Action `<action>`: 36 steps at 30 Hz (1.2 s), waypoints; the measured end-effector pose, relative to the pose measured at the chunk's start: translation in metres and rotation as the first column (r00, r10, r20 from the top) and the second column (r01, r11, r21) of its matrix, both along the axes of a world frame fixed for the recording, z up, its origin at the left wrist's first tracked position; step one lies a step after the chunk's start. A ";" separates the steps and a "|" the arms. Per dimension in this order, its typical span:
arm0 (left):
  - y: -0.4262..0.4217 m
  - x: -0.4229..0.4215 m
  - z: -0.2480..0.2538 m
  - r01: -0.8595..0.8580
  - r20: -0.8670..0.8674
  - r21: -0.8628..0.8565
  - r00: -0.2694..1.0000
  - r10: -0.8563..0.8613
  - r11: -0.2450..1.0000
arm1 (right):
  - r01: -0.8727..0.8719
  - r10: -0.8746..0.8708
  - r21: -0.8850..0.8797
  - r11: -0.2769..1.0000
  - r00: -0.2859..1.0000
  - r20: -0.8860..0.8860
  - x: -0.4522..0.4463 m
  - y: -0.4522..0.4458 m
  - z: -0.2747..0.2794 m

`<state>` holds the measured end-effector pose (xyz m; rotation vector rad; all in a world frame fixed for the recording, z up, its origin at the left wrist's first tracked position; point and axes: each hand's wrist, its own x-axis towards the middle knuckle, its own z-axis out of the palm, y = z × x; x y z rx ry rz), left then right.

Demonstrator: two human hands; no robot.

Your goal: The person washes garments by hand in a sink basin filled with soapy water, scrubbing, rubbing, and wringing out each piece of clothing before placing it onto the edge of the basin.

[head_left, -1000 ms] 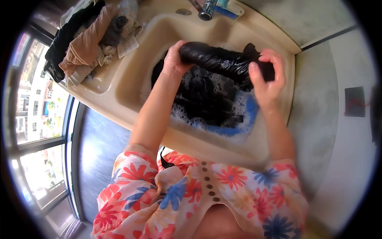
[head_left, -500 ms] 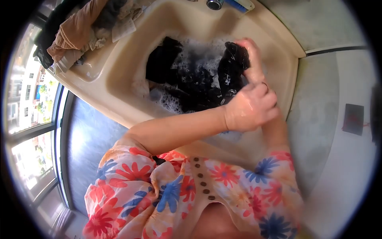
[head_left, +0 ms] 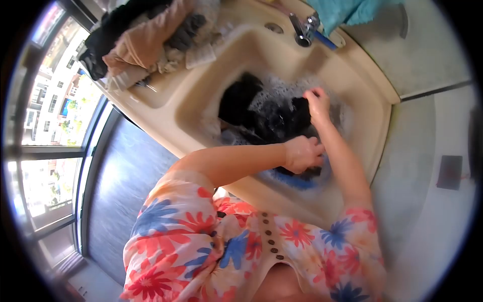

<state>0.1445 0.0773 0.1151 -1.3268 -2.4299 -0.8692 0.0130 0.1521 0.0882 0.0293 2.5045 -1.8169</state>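
Note:
A soaked black garment (head_left: 279, 118) lies bunched in foamy water inside the beige sink (head_left: 193, 100). My right hand (head_left: 318, 104) pinches the garment's right side near the water surface, fingers closed on the cloth. Nearer my body, my left hand (head_left: 303, 154) is curled over dark wet cloth, its fingers bent round a fold that is mostly hidden beneath the hand. Something blue (head_left: 297, 181) shows in the water just below the left hand.
A heap of clothes (head_left: 141, 45) lies on the sink's left ledge. At the back are a metal tap (head_left: 303, 35), a blue-handled brush (head_left: 326, 40) and a turquoise cloth (head_left: 347, 12). Walls stand close on the right; windows (head_left: 53, 121) are on the left.
The view has tilted, bringing the tap and turquoise cloth into sight. Both hands have shifted left within the sink; my left hand has come away from my right forearm down to the cloth.

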 end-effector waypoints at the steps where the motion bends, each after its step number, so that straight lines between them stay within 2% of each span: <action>1: -0.019 -0.002 0.008 -0.135 0.053 0.064 0.990 0.132 0.989 | 0.033 -0.033 0.012 0.999 0.999 0.041 -0.006 0.009 -0.007; 2: -0.042 -0.003 0.020 -0.269 0.117 0.126 0.960 0.255 0.955 | 0.026 -0.026 -0.010 1.000 0.998 0.064 -0.012 0.018 -0.012; 3: -0.067 -0.006 0.031 -0.396 0.183 0.179 0.913 0.365 0.900 | 0.016 0.006 -0.149 0.989 0.990 0.143 -0.013 0.022 -0.007; 5: -0.124 -0.013 0.046 -0.700 0.371 0.147 0.694 0.618 0.698 | -0.002 0.107 -0.329 0.944 0.948 0.300 -0.015 0.022 0.018; 7: -0.183 -0.012 0.086 -0.833 0.616 0.241 0.528 0.585 0.498 | 0.048 0.215 -0.676 0.735 0.930 0.299 -0.015 -0.015 0.055; 8: -0.209 -0.007 0.112 -0.830 0.631 0.371 0.554 0.542 0.416 | 0.084 0.270 -0.809 0.581 0.918 0.289 -0.017 -0.032 0.070; 9: -0.241 -0.008 0.129 -0.799 0.430 0.443 0.587 0.686 0.406 | -0.034 0.411 -0.902 0.430 0.897 0.162 -0.040 -0.053 0.081; 10: -0.256 0.004 0.166 -0.813 0.450 0.479 0.552 0.702 0.332 | -0.140 0.404 -0.916 0.376 0.914 0.026 -0.035 -0.090 0.124; 11: -0.276 0.009 0.187 -0.793 0.522 0.592 0.514 0.681 0.145 | -0.292 0.417 -0.879 0.376 0.901 -0.121 -0.034 -0.123 0.155; 12: -0.296 0.014 0.205 -0.701 0.421 0.703 0.546 0.725 0.120 | -0.418 0.411 -0.762 0.494 0.885 -0.219 -0.030 -0.152 0.185; 13: -0.333 0.015 0.208 -0.682 0.445 0.731 0.475 0.759 -0.002 | -0.485 0.400 -0.611 0.625 0.872 -0.283 -0.038 -0.176 0.192; 14: -0.365 0.020 0.212 -0.739 0.448 0.672 0.347 0.824 -0.054 | -0.530 0.435 -0.373 0.762 0.845 -0.311 -0.029 -0.192 0.202; 15: -0.389 0.025 0.213 -0.788 0.447 0.605 0.220 0.867 -0.113 | -0.651 0.519 -0.295 0.700 0.747 -0.416 -0.027 -0.199 0.197; 16: -0.399 0.030 0.211 -0.906 0.301 0.397 -0.023 0.953 -0.147 | -0.691 0.601 -0.175 0.701 0.705 -0.376 -0.026 -0.200 0.185; 17: -0.410 0.035 0.203 -0.959 0.077 0.177 -0.211 0.974 -0.221 | -0.720 0.665 -0.133 0.681 0.684 -0.299 -0.016 -0.190 0.169; 18: -0.439 0.036 0.177 -0.971 -0.133 0.000 -0.238 0.962 -0.240 | -0.795 0.765 -0.049 0.605 0.597 -0.243 -0.018 -0.176 0.141; 19: -0.460 0.034 0.150 -0.944 -0.345 -0.160 -0.222 0.912 -0.290 | -0.806 0.802 0.042 0.590 0.580 -0.140 -0.018 -0.157 0.108; 20: -0.459 0.035 0.137 -0.944 -0.280 -0.197 -0.204 0.938 -0.264 | -0.820 0.829 0.130 0.558 0.558 -0.035 -0.017 -0.133 0.068; 21: -0.464 0.032 0.125 -0.954 -0.269 -0.159 -0.206 0.941 -0.254 | -0.770 0.783 0.211 0.601 0.621 0.035 -0.019 -0.107 0.013; 22: -0.472 0.030 0.114 -0.963 -0.258 -0.120 -0.206 0.944 -0.242 | -0.682 0.771 0.525 0.509 0.632 0.074 -0.007 -0.083 -0.009; 23: -0.481 0.026 0.106 -0.970 -0.250 -0.078 -0.204 0.946 -0.230 | -0.656 0.772 0.654 0.377 0.613 0.169 0.004 -0.069 -0.039; 24: -0.494 0.022 0.103 -0.961 -0.290 -0.121 -0.206 0.935 -0.250 | -0.683 0.757 0.662 0.308 0.597 0.264 0.025 -0.067 -0.059; 25: -0.497 0.020 0.105 -0.958 -0.234 -0.137 -0.216 0.948 -0.252 | -0.662 0.598 0.739 0.127 0.646 0.475 0.059 -0.082 -0.030; 26: -0.512 0.019 0.101 -0.959 -0.293 -0.164 -0.176 0.940 -0.231 | -0.619 0.604 0.755 0.216 0.693 0.395 0.067 -0.083 -0.045; 28: -0.494 0.014 0.112 -0.968 -0.360 -0.054 -0.211 0.909 -0.246 | -0.562 0.560 0.716 0.414 0.778 0.286 0.070 -0.072 -0.078; 29: -0.476 0.014 0.119 -0.949 -0.423 0.039 -0.300 0.855 -0.314 | -0.543 0.516 0.662 0.516 0.814 0.266 0.061 -0.065 -0.091; 30: -0.463 0.011 0.130 -0.973 -0.481 0.103 -0.231 0.846 -0.207 | -0.515 0.468 0.603 0.609 0.847 0.251 0.055 -0.055 -0.099; 31: -0.443 0.008 0.138 -0.984 -0.452 0.167 -0.134 0.882 -0.064 | -0.482 0.426 0.443 0.756 0.876 0.225 0.052 -0.038 -0.092; 32: -0.423 0.005 0.146 -0.972 -0.430 0.223 -0.025 0.902 0.079 | -0.499 0.467 0.213 0.840 0.865 0.185 0.048 -0.016 -0.070; 33: -0.387 0.000 0.154 -0.922 -0.329 0.304 0.134 0.935 0.239 | -0.423 0.356 0.165 0.891 0.876 0.325 0.044 0.003 -0.033; 34: -0.352 -0.005 0.158 -0.889 -0.325 0.297 0.249 0.912 0.349 | -0.319 0.288 0.114 0.941 0.930 0.229 0.038 0.025 -0.009; 35: -0.328 -0.014 0.154 -0.846 -0.388 0.305 0.310 0.868 0.439 | -0.191 0.195 -0.044 0.981 0.934 0.299 0.033 0.043 0.021; 36: -0.297 -0.020 0.155 -0.822 -0.381 0.228 0.419 0.824 0.522 | -0.115 0.152 -0.147 0.982 0.948 0.279 0.019 0.072 0.020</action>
